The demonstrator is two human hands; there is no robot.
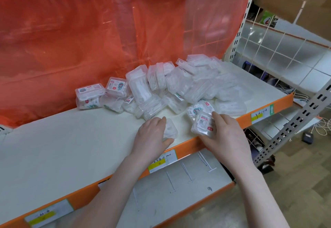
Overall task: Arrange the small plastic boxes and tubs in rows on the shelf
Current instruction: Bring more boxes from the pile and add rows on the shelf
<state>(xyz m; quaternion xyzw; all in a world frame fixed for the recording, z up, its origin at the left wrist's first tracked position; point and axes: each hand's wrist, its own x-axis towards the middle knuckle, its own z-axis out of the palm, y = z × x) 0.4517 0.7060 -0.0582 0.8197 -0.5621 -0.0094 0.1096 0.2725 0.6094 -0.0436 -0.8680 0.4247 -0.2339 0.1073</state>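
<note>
Right now the person has both hands down at the front edge of the shelf [53,147], each busy with one small clear box. The left hand [150,134] curls over a plain box [170,129] lying on the shelf surface, fingers on top and thumb tucked under its near corner. The right hand [225,134] pinches a labelled box [203,124] between thumb and fingers, holding it tilted just above the orange lip [189,144].

To do this step well, I'd say each box wants setting flat with its label facing the same way, edges square to the shelf front, and it should go to the bare left stretch rather than back against the pile [179,86]. Starting the row beside the stacked pair [89,95] at the back left would give a straight line to build from. The clear plastic looks slick, so a firm grip on the sides seems wiser than on the lid.

Counting: two boxes are in hand. Two sit stacked at back left, and one more labelled box [116,86] leans just beside them. The heap itself I cannot count exactly; the clear boxes overlap and blur together, though there look to be well over twenty. No round tubs are plainly visible. The lower shelf [179,192] holds a few thin white sticks.
</note>
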